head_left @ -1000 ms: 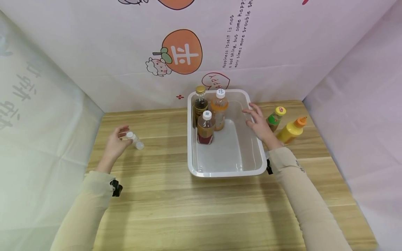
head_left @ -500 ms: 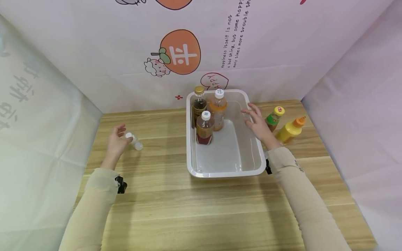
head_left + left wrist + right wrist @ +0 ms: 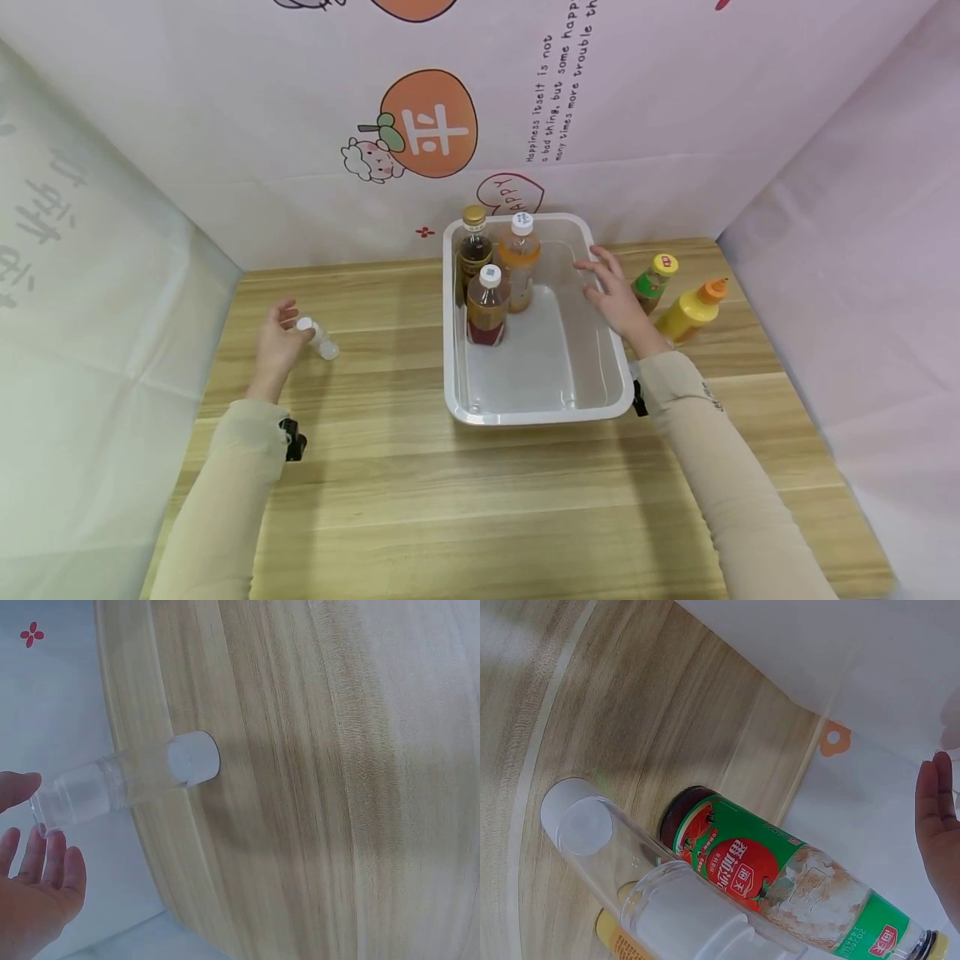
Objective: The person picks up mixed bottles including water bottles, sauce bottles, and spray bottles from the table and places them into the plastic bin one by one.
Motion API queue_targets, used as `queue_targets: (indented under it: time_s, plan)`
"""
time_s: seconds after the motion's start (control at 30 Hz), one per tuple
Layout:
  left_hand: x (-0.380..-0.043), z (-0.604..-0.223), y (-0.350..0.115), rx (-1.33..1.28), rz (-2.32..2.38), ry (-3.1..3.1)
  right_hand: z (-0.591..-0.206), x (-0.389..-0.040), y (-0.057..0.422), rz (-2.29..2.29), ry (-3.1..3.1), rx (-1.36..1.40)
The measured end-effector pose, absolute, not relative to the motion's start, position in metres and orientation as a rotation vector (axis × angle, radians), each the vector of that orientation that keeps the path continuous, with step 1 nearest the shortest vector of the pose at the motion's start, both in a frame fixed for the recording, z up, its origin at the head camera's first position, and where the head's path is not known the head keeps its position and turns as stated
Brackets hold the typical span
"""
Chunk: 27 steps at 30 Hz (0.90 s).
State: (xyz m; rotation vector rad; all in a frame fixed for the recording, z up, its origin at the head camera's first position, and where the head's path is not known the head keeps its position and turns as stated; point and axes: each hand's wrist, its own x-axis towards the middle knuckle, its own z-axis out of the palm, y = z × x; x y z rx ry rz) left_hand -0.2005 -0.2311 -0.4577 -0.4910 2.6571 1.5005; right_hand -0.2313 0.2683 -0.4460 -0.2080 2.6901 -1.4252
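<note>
My left hand (image 3: 277, 342) is at the far left of the table. Its thumb and a fingertip pinch the top of a clear bottle (image 3: 142, 776) with one white end, its other fingers bent alongside. My right hand (image 3: 618, 304) reaches over the right rim of a white plastic tub (image 3: 536, 417), fingers spread and fairly straight. Inside the tub stand a dark gold-capped bottle (image 3: 475, 250), an orange-banded bottle (image 3: 519, 258) and a white-capped bottle (image 3: 487, 312) with a red lower part. The right wrist view shows straight fingers (image 3: 928, 799) at its right edge.
Beyond my right hand stand a green-labelled sauce bottle (image 3: 739, 859) and a yellow squeeze bottle (image 3: 690, 317). Another clear bottle (image 3: 604, 832) with a white end appears beside them in the right wrist view. Printed cloth walls (image 3: 300, 125) enclose the wooden table (image 3: 375, 500).
My left wrist and forearm have swung to the right, while the hand stays at the clear bottle. My right hand holds its place at the tub rim. The head view has shifted slightly.
</note>
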Motion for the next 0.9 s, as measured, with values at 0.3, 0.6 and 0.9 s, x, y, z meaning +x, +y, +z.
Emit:
queue_targets:
  time_s: [0.3,0.6,0.9]
  plan:
    - [-0.2018,-0.4593,-0.2272,-0.504,1.523,2.677,-0.446,-0.2308,0.2693,-1.416,2.683,-0.197]
    - [-0.198,-0.465,-0.2265,-0.468,1.479,2.735,-0.4471,-0.2305,0.2674,-1.498,2.687,-0.252]
    - [-0.1959,-0.466,-0.2266,-0.491,1.51,2.788,-0.4459,-0.2306,0.2665,-1.494,2.678,-0.234]
